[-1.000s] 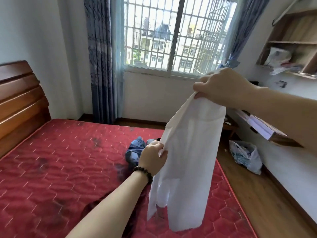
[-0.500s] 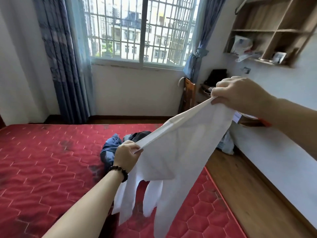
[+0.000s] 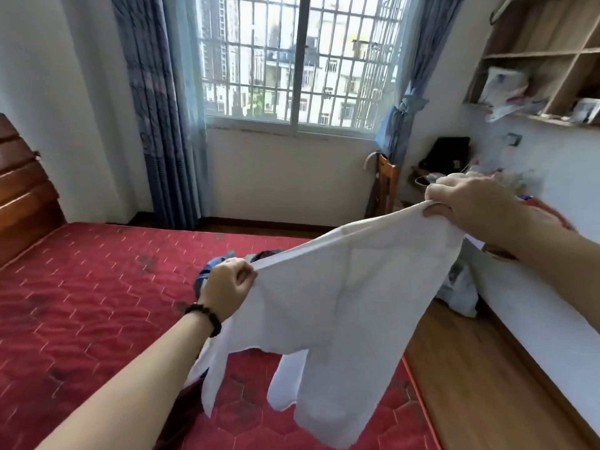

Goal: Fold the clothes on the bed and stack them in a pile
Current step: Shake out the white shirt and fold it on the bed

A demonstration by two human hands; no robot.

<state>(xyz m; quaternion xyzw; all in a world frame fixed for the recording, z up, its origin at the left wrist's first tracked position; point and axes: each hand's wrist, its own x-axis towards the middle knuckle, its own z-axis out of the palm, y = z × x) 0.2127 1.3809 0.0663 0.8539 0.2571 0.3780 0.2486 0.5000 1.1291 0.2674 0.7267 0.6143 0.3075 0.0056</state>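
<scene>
White garment [image 3: 341,303] stretched between both hands; above bed [image 3: 81,303].

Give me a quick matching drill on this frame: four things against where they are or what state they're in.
Things:
1. white garment
2. blue clothes
3. bead bracelet
4. plastic bag

Places or states:
A. on the wooden floor by the wall
B. lying bunched on the red mattress
C. stretched in the air between both hands
D. around the left wrist

Pairs: 1-C, 2-B, 3-D, 4-A
</scene>
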